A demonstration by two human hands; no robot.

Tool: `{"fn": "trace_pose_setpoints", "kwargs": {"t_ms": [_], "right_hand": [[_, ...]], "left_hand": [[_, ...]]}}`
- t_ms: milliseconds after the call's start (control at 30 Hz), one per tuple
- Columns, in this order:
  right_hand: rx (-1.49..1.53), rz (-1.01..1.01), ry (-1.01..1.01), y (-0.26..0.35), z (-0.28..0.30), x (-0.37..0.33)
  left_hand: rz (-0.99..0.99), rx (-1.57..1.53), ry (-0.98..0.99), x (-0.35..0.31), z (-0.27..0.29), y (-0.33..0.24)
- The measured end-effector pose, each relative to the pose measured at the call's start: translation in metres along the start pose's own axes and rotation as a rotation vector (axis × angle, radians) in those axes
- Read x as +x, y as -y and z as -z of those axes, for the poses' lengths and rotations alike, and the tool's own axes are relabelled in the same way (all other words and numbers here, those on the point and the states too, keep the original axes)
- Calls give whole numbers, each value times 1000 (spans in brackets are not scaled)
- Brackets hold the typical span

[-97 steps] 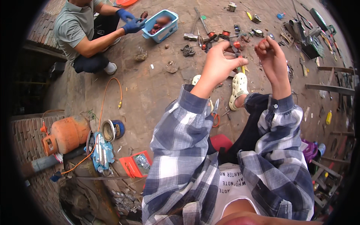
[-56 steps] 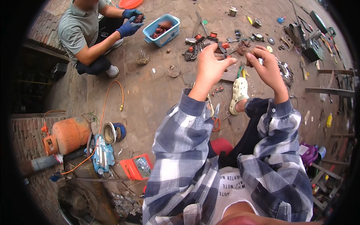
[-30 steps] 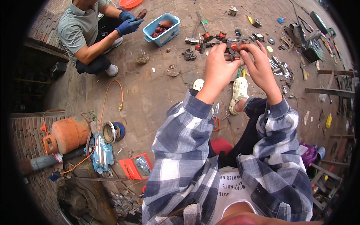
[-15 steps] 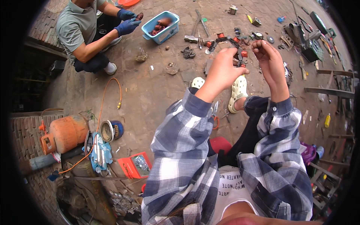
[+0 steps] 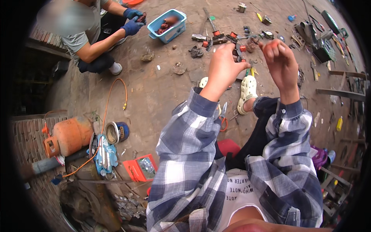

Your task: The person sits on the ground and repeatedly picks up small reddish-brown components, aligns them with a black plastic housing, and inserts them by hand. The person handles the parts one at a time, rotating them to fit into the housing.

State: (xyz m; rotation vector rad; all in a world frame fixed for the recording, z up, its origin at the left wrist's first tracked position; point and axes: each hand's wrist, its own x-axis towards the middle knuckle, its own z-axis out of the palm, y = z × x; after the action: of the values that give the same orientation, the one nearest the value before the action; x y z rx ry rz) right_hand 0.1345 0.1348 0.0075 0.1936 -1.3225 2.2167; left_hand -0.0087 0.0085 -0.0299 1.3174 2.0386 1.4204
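Note:
My left hand (image 5: 221,69) is raised over the ground, fingers and thumb curved around a dark strip-like part (image 5: 236,53) with orange-red pieces along it; the hand hides much of it. To its right my right hand (image 5: 281,63) is held up with the fingers curled. A blurred orange-red patch shows at its fingertips, and I cannot make out what it is. Beyond my hands lie a hammer (image 5: 199,37), a reddish-brown tangled lump (image 5: 252,45) and a black broken part (image 5: 196,52). A pair of orange-handled scissors (image 5: 223,118) rests by my shoe (image 5: 248,91).
A person in blue gloves (image 5: 133,26) crouches at the upper left, holding a reddish-brown lump by a blue basin (image 5: 170,36). An orange gas cylinder (image 5: 73,133), an orange hose (image 5: 107,99), a tin (image 5: 117,132) and a red box (image 5: 141,168) are at left. Metal bars (image 5: 340,93) stick in at right.
My right hand's fingers have curled over, blurred, with orange-red at their tips. My left hand has shifted slightly left. The other person's head has come lower into view.

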Motion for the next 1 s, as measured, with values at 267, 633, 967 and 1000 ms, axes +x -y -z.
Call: {"fn": "trace_pose_setpoints", "kwargs": {"t_ms": [267,633,967,1000], "right_hand": [[-1087,123,-339,1,6,-1],[-952,-248,25,-2,-21,-7],[-470,-30,-244,0,-13,0],[-439,-31,-257,0,-12,0]], "left_hand": [[-102,-77,90,-4,-7,-13],[-8,-78,-82,4,8,7],[-20,-292,206,-4,-3,-11],[-6,-362,196,-3,-1,-13]]}}
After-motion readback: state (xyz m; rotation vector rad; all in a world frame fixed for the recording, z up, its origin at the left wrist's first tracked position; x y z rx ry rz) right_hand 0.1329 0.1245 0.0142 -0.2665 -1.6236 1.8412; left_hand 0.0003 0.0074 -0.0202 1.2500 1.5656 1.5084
